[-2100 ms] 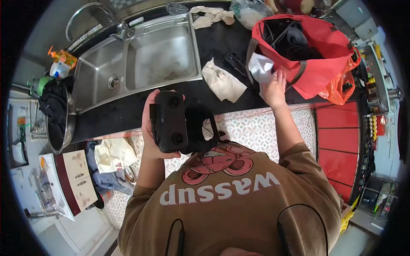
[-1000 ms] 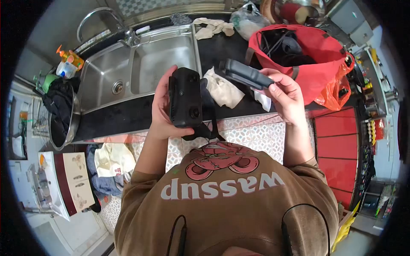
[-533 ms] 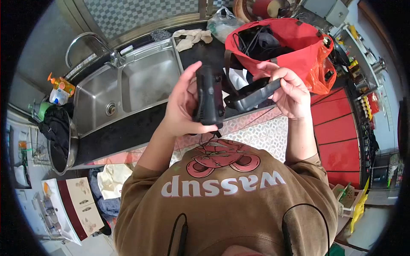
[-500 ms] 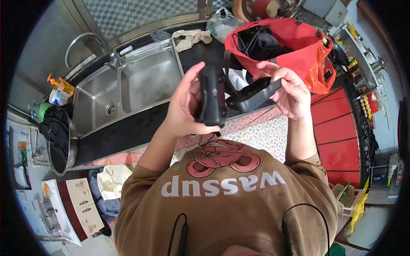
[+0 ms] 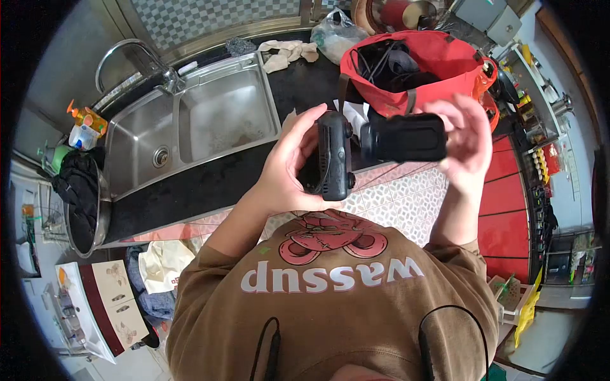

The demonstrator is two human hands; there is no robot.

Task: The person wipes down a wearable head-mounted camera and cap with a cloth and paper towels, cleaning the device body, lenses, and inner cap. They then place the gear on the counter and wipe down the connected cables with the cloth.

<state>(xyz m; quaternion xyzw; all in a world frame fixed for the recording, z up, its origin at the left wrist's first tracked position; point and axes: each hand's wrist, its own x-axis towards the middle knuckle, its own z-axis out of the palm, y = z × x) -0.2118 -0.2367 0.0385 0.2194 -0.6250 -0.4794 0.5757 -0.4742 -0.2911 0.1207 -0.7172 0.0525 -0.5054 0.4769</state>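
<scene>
My left hand [image 5: 295,159] is wrapped round a black device [image 5: 335,155] with small round knobs, seen edge-on in front of my chest. To its right, a flat black piece with a rounded rectangular face [image 5: 410,138] is held up by my right hand [image 5: 467,143] at its right end. The fingers of that hand are blurred, and its exact grip is partly hidden. The two black items are close together; whether they touch is unclear. Behind them, white paper [image 5: 357,117] lies beside the red bag [image 5: 413,89], which holds black cables and dark items.
A double steel sink [image 5: 222,114] with a curved faucet [image 5: 136,43] is at the left. Soap bottles [image 5: 86,127] and a metal basin [image 5: 98,222] with black cloth stand beyond it. A pale cloth [image 5: 286,54] and clear plastic bag [image 5: 337,37] lie at the counter's back.
My right hand has brought the flat black piece from beside the bag to the device, and has now turned its broad face into view. My left hand has moved slightly right with the device.
</scene>
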